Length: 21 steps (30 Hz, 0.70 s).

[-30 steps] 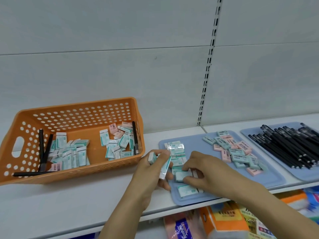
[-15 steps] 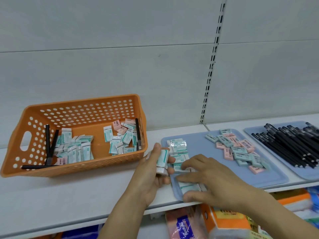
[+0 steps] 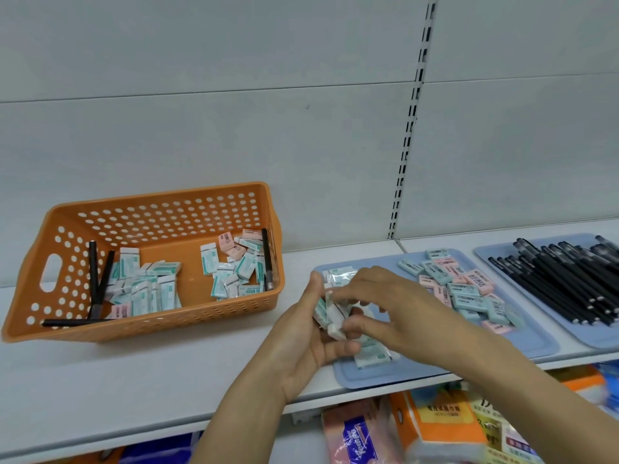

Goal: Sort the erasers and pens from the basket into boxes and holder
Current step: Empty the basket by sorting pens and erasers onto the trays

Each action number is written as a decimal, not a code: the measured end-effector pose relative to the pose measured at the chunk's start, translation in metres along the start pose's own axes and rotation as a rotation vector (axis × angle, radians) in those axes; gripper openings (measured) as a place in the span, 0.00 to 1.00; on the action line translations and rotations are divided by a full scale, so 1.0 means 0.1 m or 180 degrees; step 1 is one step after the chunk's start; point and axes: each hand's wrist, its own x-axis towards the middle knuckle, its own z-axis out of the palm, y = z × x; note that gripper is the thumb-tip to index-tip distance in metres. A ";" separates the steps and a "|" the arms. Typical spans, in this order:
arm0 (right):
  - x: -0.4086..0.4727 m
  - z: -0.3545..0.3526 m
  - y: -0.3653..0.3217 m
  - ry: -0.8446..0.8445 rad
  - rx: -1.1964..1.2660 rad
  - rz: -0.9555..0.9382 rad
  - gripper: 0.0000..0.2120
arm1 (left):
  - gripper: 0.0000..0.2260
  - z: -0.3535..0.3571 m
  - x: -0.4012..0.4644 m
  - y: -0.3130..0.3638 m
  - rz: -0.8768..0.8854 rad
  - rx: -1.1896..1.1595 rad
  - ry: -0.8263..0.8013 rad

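Note:
An orange basket (image 3: 160,329) on the white shelf holds several wrapped erasers (image 3: 147,286) and a few black pens (image 3: 97,279). To its right lies a blue tray (image 3: 532,336) with a row of wrapped white-green erasers (image 3: 371,358) at its left and a loose heap of green and pink erasers (image 3: 465,289) further right. My left hand (image 3: 301,343) grips a small stack of wrapped erasers (image 3: 330,316) over the tray's left edge. My right hand (image 3: 398,309) reaches across, its fingertips pinching an eraser of that stack.
A second blue tray (image 3: 489,259) at the far right carries several black pens (image 3: 566,286). Packaged goods (image 3: 432,426) fill the shelf below. The shelf's front edge runs close under my wrists. A slotted upright (image 3: 408,128) divides the back wall.
My right hand has lifted off the row of erasers on the tray and come up to the stack in my left hand. The left hand has stayed over the tray's left edge.

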 end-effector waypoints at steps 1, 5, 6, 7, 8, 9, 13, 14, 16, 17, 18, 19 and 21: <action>-0.01 0.01 0.00 -0.0063 -0.0094 -0.0050 0.16 | 0.28 -0.01 -0.01 0.00 -0.0038 0.0137 -0.0014; 0.04 0.10 0.03 -0.0137 -0.0519 -0.0030 0.25 | 0.30 -0.04 -0.06 -0.01 -0.0186 0.0281 0.0016; 0.06 0.12 0.04 -0.0064 -0.0665 0.0055 0.26 | 0.29 -0.05 -0.06 -0.02 -0.0168 0.0240 0.0071; 0.08 0.14 0.07 0.0026 -0.0783 0.0160 0.24 | 0.28 -0.05 -0.06 -0.02 -0.0131 0.0201 0.0148; 0.09 0.15 0.11 0.0074 -0.0860 0.0276 0.20 | 0.27 -0.06 -0.05 -0.02 -0.0076 0.0156 0.0256; 0.11 0.15 0.13 0.0050 -0.0905 0.0352 0.18 | 0.26 -0.07 -0.05 -0.02 -0.0014 0.0091 0.0395; 0.11 0.18 0.22 -0.0480 -0.1297 0.0341 0.17 | 0.23 -0.05 -0.05 -0.03 0.0110 -0.0269 0.0839; 0.10 0.18 0.21 -0.0400 -0.1209 0.0359 0.17 | 0.23 -0.04 -0.05 -0.04 0.0119 -0.0349 0.0857; 0.10 0.16 0.17 -0.0040 -0.0561 0.0426 0.18 | 0.25 -0.03 -0.06 -0.03 0.0129 -0.0517 0.0799; 0.10 0.13 0.12 0.0157 -0.0104 0.0466 0.19 | 0.27 -0.02 -0.07 -0.02 0.0131 -0.0591 0.0690; 0.11 0.11 0.06 0.0227 0.0214 0.0468 0.21 | 0.28 0.00 -0.07 0.00 0.0141 -0.0662 0.0536; 0.13 0.09 -0.01 0.0152 0.0264 0.0438 0.21 | 0.29 0.03 -0.08 0.01 0.0162 -0.0745 0.0367; 0.16 0.11 -0.10 -0.0067 -0.0061 0.0415 0.18 | 0.27 0.07 -0.10 0.04 0.0227 -0.0834 0.0060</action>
